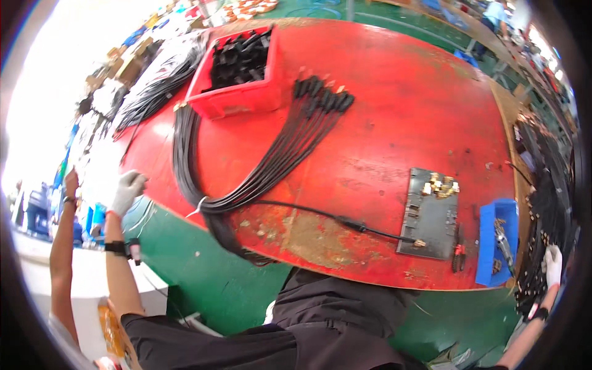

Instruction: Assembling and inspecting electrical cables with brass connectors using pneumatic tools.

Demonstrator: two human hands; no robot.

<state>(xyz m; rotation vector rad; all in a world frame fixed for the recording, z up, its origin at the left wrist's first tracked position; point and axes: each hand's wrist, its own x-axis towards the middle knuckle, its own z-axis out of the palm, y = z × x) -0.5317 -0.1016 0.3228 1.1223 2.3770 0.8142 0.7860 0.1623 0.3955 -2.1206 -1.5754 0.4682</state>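
My left hand [128,190], in a pale glove, hovers at the left edge of the red table [394,117]. Its fingers are curled; I cannot make out what is in them, if anything. Far right, my right hand [553,265], in a white glove, is at a heap of black cables [542,203] with brass-coloured ends; its fingers are hard to make out. Before me lies a tied bundle of black cables [246,191]. One separate cable [308,211] runs to a brass connector [420,243] on a dark metal plate [425,216].
A red bin [231,106] of black parts stands at the back left, beside more cables [154,92]. Brass fittings [439,185] sit on the plate. Right of it lie red-and-black-handled tools [458,250] and a blue tray [487,246]. Another person's bare arm [63,246] shows at left.
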